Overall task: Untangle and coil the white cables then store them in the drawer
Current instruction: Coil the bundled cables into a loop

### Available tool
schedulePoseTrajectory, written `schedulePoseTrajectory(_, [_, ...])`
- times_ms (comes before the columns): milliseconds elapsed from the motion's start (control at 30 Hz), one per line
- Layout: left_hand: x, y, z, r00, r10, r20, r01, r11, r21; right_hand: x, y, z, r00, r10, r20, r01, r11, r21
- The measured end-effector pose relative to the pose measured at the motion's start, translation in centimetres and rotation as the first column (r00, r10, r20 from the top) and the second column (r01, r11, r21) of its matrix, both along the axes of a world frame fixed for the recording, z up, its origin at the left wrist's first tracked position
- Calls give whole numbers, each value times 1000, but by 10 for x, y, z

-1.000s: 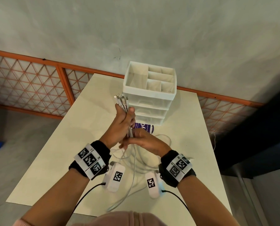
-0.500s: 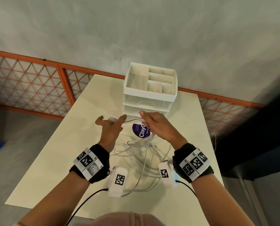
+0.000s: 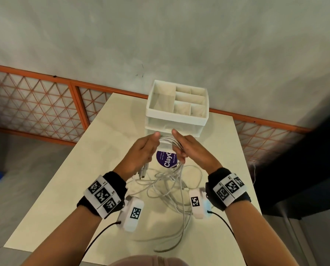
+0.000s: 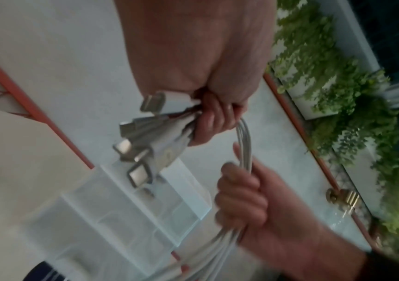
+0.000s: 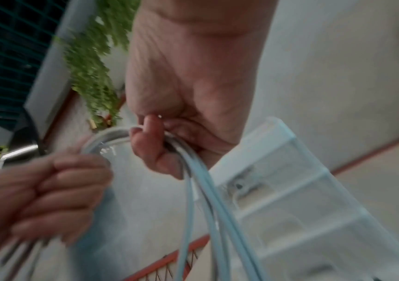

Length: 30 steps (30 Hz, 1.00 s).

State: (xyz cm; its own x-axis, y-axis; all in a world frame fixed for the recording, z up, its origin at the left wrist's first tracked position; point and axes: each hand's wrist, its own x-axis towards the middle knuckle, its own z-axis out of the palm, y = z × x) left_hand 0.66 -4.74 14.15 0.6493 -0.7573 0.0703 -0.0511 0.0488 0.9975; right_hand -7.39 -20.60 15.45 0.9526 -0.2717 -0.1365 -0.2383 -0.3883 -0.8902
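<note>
Two hands meet above the cream table (image 3: 110,150): the left hand (image 3: 141,152) and right hand (image 3: 191,150) each grasp the thin white cables (image 3: 168,141), bridging them crosswise before the white plastic drawer unit (image 3: 176,120); slack loops droop tableward. Left wrist view: metal plugs (image 4: 140,121) fan leftward from curled fingers (image 4: 208,123). Right wrist view: smooth strands (image 5: 208,199) run downward.

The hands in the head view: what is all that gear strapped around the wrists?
Both hands, left and right, are bare, with no sleeves. Each wrist wears a black band under a white strip printed with three black-and-white square codes. Below each wrist hangs a rounded white pod carrying one such code, with a thin black cable trailing back along the forearm.
</note>
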Motion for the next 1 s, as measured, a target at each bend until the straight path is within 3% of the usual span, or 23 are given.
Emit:
schedulePoseTrajectory(133, [11,2,6,1000,9,24,-8,999,-40,-6,0,-22,1000,-11,-29,15,990,140])
schedulePoseTrajectory(233, [10,5,-1,999,39,-36,-40,999,-35,-5,1,-24,999,-53,-13,55,980,191])
schedulePoseTrajectory(433, [-2,-4,-15,999,26,-34,-27,999,-17,11,22,-5,948,-315,55,280,901,332])
schedulePoseTrajectory(633, [-16,-17,-18,998,51,-30,-54,995,-84,18,39,-4,933,-353,74,300,873,385])
schedulePoseTrajectory(833, [-18,-18,-14,1000,-1,-31,-3,992,-128,20,35,-17,940,-337,-62,340,898,281])
schedulePoseTrajectory(1000, [-9,-14,-22,995,-77,-63,71,994,-89,20,29,-22,957,-259,-130,287,911,297])
